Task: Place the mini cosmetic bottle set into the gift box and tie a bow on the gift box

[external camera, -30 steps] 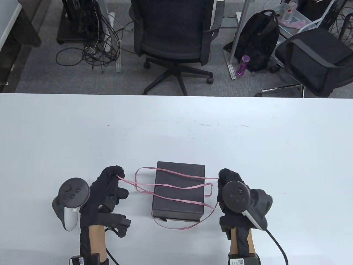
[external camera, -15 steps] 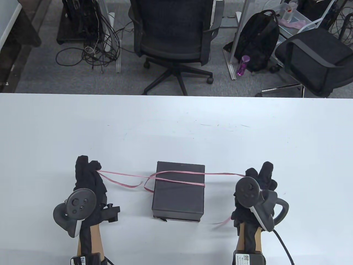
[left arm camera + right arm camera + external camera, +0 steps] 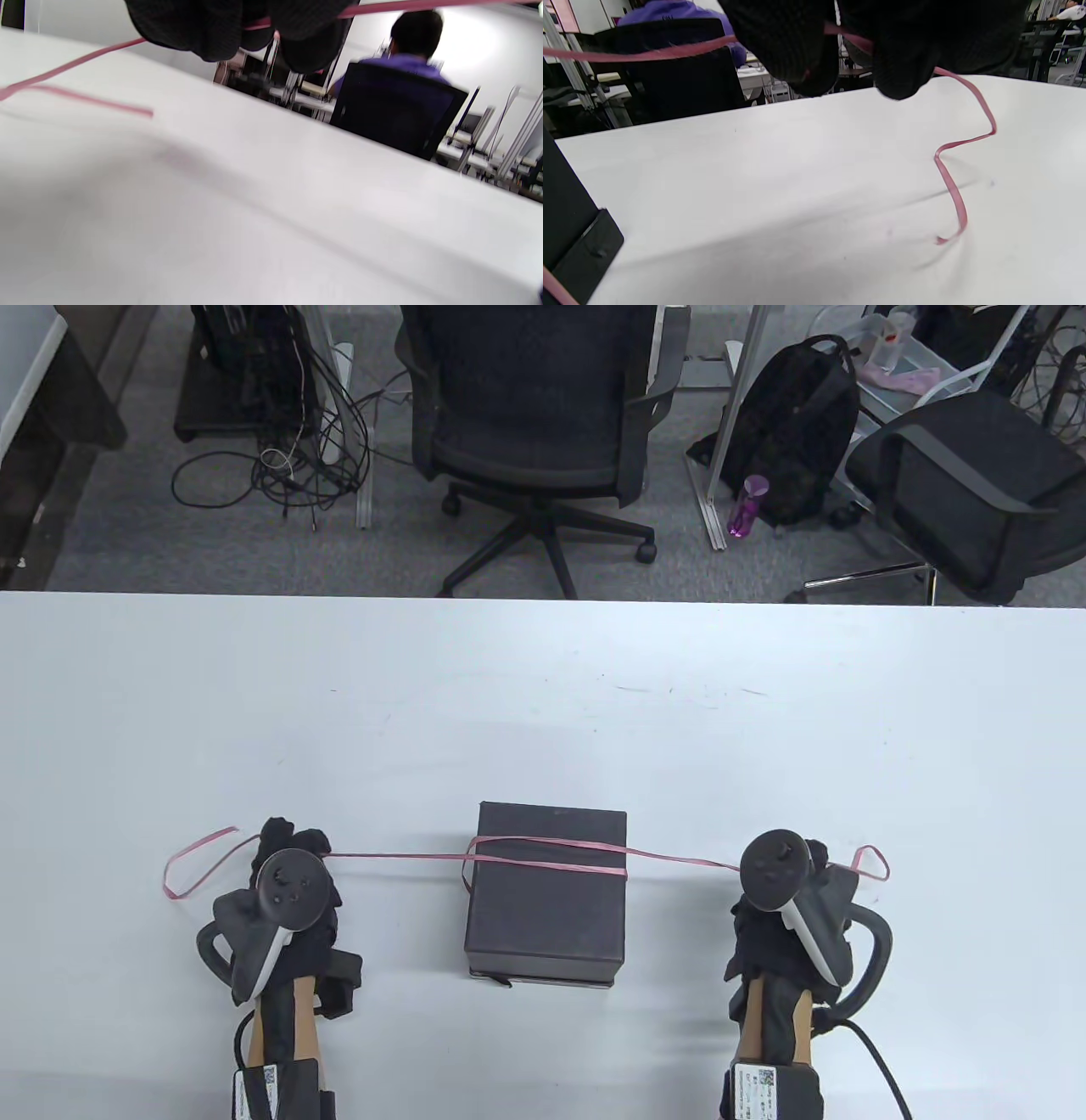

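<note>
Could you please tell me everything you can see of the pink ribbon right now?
The pink ribbon is thin, flat and satin-looking. It runs taut across the far part of the black gift box lid, its strands crossing at the lid's left edge. The left hand and the right hand each pinch it, one on either side of the box. Beyond each hand a loose tail curls onto the white table.

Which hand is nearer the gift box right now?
Right, narrowly. The right hand sits just off the gift box; the left hand is slightly farther out. Both grip the ribbon.
</note>
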The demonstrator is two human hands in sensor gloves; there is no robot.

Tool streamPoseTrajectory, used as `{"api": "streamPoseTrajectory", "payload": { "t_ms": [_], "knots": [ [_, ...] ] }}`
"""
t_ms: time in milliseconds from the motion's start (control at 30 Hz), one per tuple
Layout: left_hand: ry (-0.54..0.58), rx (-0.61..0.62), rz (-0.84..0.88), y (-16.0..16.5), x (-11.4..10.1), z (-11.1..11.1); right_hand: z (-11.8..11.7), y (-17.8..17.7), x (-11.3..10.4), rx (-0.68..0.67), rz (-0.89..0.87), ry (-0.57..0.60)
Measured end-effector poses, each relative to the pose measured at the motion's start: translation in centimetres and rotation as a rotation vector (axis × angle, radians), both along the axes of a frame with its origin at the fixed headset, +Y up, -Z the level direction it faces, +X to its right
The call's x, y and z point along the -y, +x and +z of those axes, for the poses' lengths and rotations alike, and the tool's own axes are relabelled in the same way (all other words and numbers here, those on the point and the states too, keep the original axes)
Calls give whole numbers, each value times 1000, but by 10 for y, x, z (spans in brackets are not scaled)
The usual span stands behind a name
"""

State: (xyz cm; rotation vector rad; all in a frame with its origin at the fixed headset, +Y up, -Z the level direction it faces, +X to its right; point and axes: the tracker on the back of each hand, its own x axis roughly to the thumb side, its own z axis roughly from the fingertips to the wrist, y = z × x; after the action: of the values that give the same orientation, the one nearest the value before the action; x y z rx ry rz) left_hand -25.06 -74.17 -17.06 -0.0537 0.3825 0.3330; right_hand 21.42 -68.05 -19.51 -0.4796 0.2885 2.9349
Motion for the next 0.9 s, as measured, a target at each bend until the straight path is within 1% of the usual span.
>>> {"api": "streamPoseTrajectory", "payload": {
  "t_ms": [33, 67, 100, 133, 167, 200, 233, 300, 333, 367, 400, 433, 467, 500, 567, 633, 733, 800, 900],
  "knots": [
    [-93, 6, 25, 0, 3, -2, -1, 1, 4, -4, -9, -28],
    [-161, 12, 40, -1, 4, -3, -2, 1, 5, -10, -27, -47],
    [-251, 25, 64, -1, 4, -4, -1, 1, 6, -11, -66, -56],
    [-317, 38, 83, -2, 3, -5, -1, 1, 4, -12, -75, -43],
    [-363, 47, 98, -2, 1, -5, 0, -1, 0, -20, -72, -31],
    [-377, 47, 107, -1, -2, -4, 2, -3, -4, -21, -60, -16],
    [-373, 47, 107, 0, -7, -4, 4, -6, -10, -20, -48, 5],
    [-320, 60, 88, 5, -21, -1, 9, -14, -21, -55, -39, 67],
    [-254, 79, 78, 9, -31, 1, 11, -20, -26, -109, -67, 118],
    [-163, 118, 85, 15, -41, 4, 12, -27, -30, -193, -125, 165],
    [-104, 158, 105, 19, -47, 5, 12, -31, -31, -256, -169, 190],
    [-30, 262, 159, 28, -53, 6, 11, -39, -30, -366, -260, 214],
    [0, 336, 203, 34, -56, 6, 10, -43, -28, -418, -322, 208],
    [27, 446, 274, 43, -56, 5, 7, -49, -24, -475, -429, 165],
    [29, 561, 380, 57, -50, 2, 4, -59, -15, -527, -567, 79],
    [9, 608, 423, 68, -41, -2, 1, -66, -8, -551, -603, 53],
    [6, 618, 400, 77, -34, -3, 1, -69, -7, -522, -554, 85],
    [-7, 621, 358, 83, -33, -3, 1, -68, -7, -521, -548, 73],
    [-17, 611, 288, 89, -34, -2, 0, -67, -7, -526, -584, 26]
  ]
}}
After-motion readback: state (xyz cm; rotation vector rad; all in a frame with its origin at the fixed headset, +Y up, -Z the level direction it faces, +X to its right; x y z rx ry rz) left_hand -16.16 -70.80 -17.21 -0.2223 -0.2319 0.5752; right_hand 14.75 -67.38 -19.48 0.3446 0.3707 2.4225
